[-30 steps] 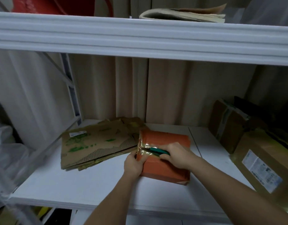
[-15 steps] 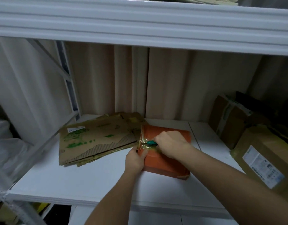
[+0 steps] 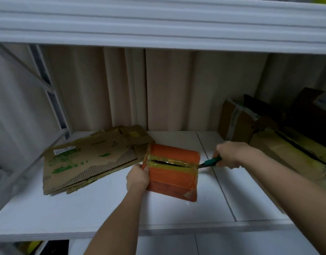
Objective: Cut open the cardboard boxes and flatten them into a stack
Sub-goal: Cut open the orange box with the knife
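1. My right hand [image 3: 230, 155] is curled tight around the green handle of a knife [image 3: 211, 161]; the dark blade tip points left and sits just at the right end of the orange box [image 3: 172, 172].
2. My left hand [image 3: 137, 177] grips the box's near-left corner, fingers wrapped over the edge, bracing it on the white shelf [image 3: 103, 208].
3. The box lies near the middle of the shelf. A strip of shiny yellowish tape [image 3: 174, 161] runs across its top, and a dark slit is open along the length of that tape. Through the slit I see only shadow, so I cannot tell what is inside.
4. Just left of the box, touching or nearly touching its far corner, lies a stack of flattened cardboard [image 3: 88, 161] with green print and a small white label; how many sheets it holds is hard to make out.
5. Well to the right stand more brown boxes [image 3: 239, 122] with tape, in deep shadow and partly cut off by the frame edge; they appear closed, and their contents are hidden.
6. A beige curtain [image 3: 167, 89] hangs behind the shelf, and an upper shelf board [image 3: 158, 24] spans the top, hiding whatever rests on it.
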